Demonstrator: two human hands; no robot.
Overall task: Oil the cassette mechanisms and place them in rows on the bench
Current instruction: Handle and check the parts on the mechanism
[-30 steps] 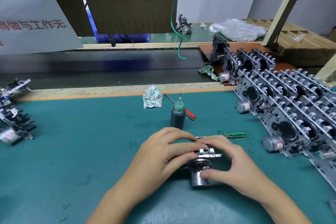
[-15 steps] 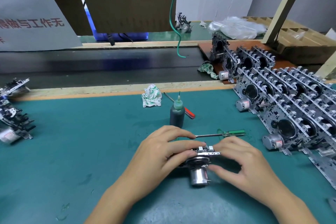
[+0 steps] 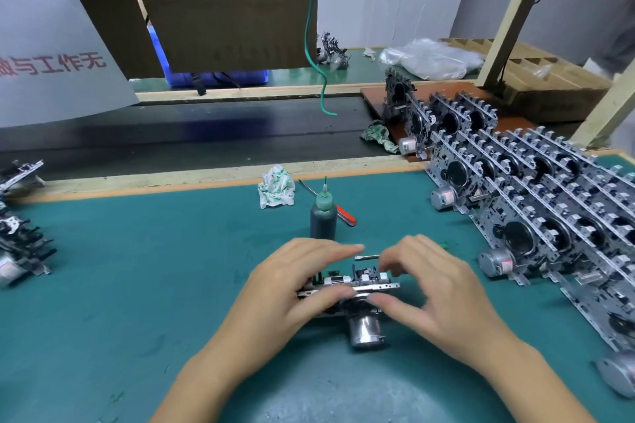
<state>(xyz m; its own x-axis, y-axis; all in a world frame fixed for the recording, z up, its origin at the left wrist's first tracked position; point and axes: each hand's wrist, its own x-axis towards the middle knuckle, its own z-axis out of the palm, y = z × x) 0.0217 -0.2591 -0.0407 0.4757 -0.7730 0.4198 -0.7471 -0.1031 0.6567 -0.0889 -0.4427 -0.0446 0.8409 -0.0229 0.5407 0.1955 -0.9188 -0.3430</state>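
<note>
We've got the cassette mechanism [image 3: 347, 288] flat on the green mat [image 3: 137, 285], left hand [image 3: 295, 288] gripping its edge to steady it, right hand [image 3: 436, 288] pinching the other end (oil bottle [image 3: 323, 220] parked right behind, finished rows [image 3: 536, 203] off right).

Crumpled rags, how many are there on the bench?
2. One crumpled rag lies on the green mat's far edge, left of the oil bottle. The other crumpled rag lies further back, beside the rows of mechanisms. More could be hidden behind those.
</note>
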